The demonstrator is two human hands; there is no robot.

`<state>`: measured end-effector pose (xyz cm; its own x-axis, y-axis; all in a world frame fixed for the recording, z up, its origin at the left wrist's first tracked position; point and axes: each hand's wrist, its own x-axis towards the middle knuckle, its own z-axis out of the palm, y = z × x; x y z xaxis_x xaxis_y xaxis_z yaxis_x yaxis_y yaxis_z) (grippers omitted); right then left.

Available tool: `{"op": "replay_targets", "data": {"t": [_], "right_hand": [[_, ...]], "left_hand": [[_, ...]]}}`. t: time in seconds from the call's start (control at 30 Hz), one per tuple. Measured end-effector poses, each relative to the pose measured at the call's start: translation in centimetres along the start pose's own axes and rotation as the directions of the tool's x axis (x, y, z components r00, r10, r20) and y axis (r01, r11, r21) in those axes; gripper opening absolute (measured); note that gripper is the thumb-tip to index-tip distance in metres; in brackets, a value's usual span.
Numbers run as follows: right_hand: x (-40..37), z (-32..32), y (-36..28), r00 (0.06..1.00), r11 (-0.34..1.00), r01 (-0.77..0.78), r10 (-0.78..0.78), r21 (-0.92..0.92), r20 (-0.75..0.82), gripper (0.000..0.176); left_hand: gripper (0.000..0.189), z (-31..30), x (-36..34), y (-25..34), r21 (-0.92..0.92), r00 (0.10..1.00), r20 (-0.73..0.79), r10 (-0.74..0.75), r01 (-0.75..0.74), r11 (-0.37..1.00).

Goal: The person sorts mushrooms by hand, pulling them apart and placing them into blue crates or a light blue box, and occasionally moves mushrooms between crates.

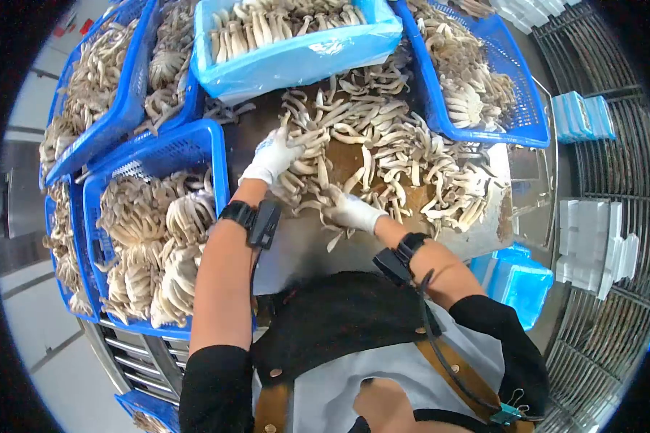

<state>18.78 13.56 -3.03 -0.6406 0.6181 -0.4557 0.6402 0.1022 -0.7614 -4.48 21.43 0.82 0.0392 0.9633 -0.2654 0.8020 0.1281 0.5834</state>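
Loose long-stemmed mushrooms (393,137) lie in a spread pile on the metal table (289,249). My left hand (273,156), in a white glove, is closed around a few mushrooms at the pile's left side. Lower and to the right, my gloved right hand (355,211) has its fingers curled on mushrooms at the near edge of the pile; its fingertips are partly hidden among the stems. Beyond both hands stands a box lined with blue plastic film (303,63), with mushrooms lined up in rows inside.
Blue baskets of clustered mushrooms stand at left (220,166) and at the back right (531,133). Right of the table are blue-wrapped packs (523,289), white foam boxes (591,242) and a slatted metal rack (599,166).
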Motion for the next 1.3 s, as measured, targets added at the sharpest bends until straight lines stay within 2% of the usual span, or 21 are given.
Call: {"op": "replay_targets", "data": {"t": [0.07, 0.13, 0.17, 0.2, 0.27, 0.33, 0.37, 0.4, 0.53, 0.63, 0.73, 0.77, 0.8, 0.87, 1.0, 1.07, 1.1, 1.17, 1.23, 1.27, 1.3], "right_hand": [[-0.5, 0.6, 1.6, 0.998, 1.0, 0.002, -0.002, 0.002, -0.068, 0.057], [-0.8, -0.7, 1.9, 1.0, 0.951, -0.014, 0.007, 0.31, 0.024, 0.054], [-0.7, -0.8, 1.9, 0.994, 0.857, -0.103, 0.111, 0.504, 0.013, 0.052], [-0.6, -0.8, 2.1, 0.977, 0.716, -0.172, 0.212, 0.677, 0.024, 0.051], [0.0, -0.6, 2.8, 0.978, 0.554, -0.119, 0.21, 0.824, 0.0, 0.05], [1.0, 0.3, 3.1, 0.979, 0.363, -0.053, 0.204, 0.93, -0.024, 0.05], [1.7, 1.0, 2.8, 0.974, 0.228, -0.035, 0.227, 0.973, -0.018, 0.055], [1.3, 1.3, 2.6, 0.95, 0.372, 0.032, 0.278, 0.928, -0.144, 0.057], [-3.8, -2.6, -2.8, 0.93, 0.635, 0.16, 0.16, 0.756, -0.331, 0.08], [-4.7, -2.1, -3.3, 0.9, 0.56, 0.244, 0.173, 0.792, -0.4, 0.091], [-5.9, -1.5, -3.6, 0.893, 0.453, 0.296, 0.181, 0.841, -0.412, 0.091], [-6.5, -1.8, -3.6, 0.863, 0.429, 0.344, 0.206, 0.835, -0.461, 0.075], [-5.4, -0.4, -1.7, 0.784, 0.57, 0.35, 0.257, 0.743, -0.566, 0.053], [-6.2, -1.1, -1.0, 0.859, 0.329, 0.196, 0.396, 0.924, -0.324, 0.041], [-9.7, -1.1, -0.8, 0.892, 0.198, 0.206, 0.365, 0.958, -0.267, 0.037], [-9.5, 0.9, -0.1, 0.715, 0.338, 0.353, 0.504, 0.872, -0.485, 0.039], [-9.6, 0.7, 1.0, 0.69, 0.759, 0.175, 0.359, 0.627, -0.628, 0.049], [-9.4, 2.1, 0.1, 0.658, 0.747, 0.373, 0.205, 0.55, -0.724, 0.052], [-10.8, 1.5, -2.8, 0.521, 0.952, 0.305, -0.192, -0.029, -0.832, 0.056], [-11.4, 0.8, -4.1, 0.688, 0.951, 0.303, -0.171, 0.065, -0.705, 0.055], [-10.7, 1.2, -4.1, 0.719, 0.917, 0.368, -0.174, 0.156, -0.673, 0.05]], "left_hand": [[0.078, 1.0, 3.0, -2.0, -0.056, 0.967, 0.252, -0.025, 0.04, 0.998], [0.082, 1.6, 4.9, -3.3, -0.129, 0.889, 0.457, -0.017, 0.085, 0.988], [0.085, 1.6, 5.1, -3.8, -0.186, 0.84, 0.538, 0.069, 0.038, 0.982], [0.061, -0.4, 3.4, -0.4, -0.211, 0.77, 0.638, -0.015, 0.193, 0.958], [0.06, 0.9, 3.2, -1.2, -0.225, 0.654, 0.756, -0.004, 0.265, 0.938], [0.052, -1.1, -0.4, 3.7, -0.258, 0.593, 0.783, -0.188, 0.584, 0.769], [0.055, 0.9, -0.9, 2.2, -0.449, 0.662, 0.749, -0.004, 0.512, 0.732], [0.058, 2.9, -1.4, 0.7, -0.623, 0.716, 0.676, 0.174, 0.43, 0.653], [0.048, 2.7, -6.2, 3.3, -0.73, 0.885, 0.454, 0.108, 0.3, 0.614], [0.049, 3.6, -8.5, 3.3, -0.669, 0.929, 0.344, 0.139, 0.138, 0.73], [0.053, 3.9, -11.2, 6.3, -0.791, 0.975, 0.173, 0.136, 0.056, 0.609], [0.052, 3.3, -12.7, 7.9, -0.736, 0.986, 0.127, 0.109, 0.02, 0.677], [0.051, 3.6, -13.5, 8.2, -0.788, 0.987, 0.144, 0.072, 0.07, 0.612], [0.05, 4.6, -14.7, 8.0, -0.87, 0.982, 0.188, 0.0, 0.166, 0.464], [0.055, 5.7, -16.3, 8.1, -0.983, 0.986, 0.164, 0.031, 0.161, 0.084], [0.062, 4.7, -17.0, 8.1, -0.96, 0.945, 0.273, 0.182, 0.279, -0.01], [0.063, 4.7, -17.4, 8.1, -0.96, 0.942, 0.273, 0.194, 0.281, -0.014], [0.065, 6.1, -17.1, 5.6, -0.957, 0.925, 0.287, 0.251, 0.286, 0.041], [0.065, 5.9, -17.7, 5.9, -0.954, 0.908, 0.296, 0.297, 0.295, 0.048], [0.065, 5.8, -18.0, 6.2, -0.952, 0.898, 0.301, 0.321, 0.301, 0.052], [0.062, 5.7, -18.2, 6.7, -0.945, 0.884, 0.32, 0.341, 0.326, 0.042]]}}
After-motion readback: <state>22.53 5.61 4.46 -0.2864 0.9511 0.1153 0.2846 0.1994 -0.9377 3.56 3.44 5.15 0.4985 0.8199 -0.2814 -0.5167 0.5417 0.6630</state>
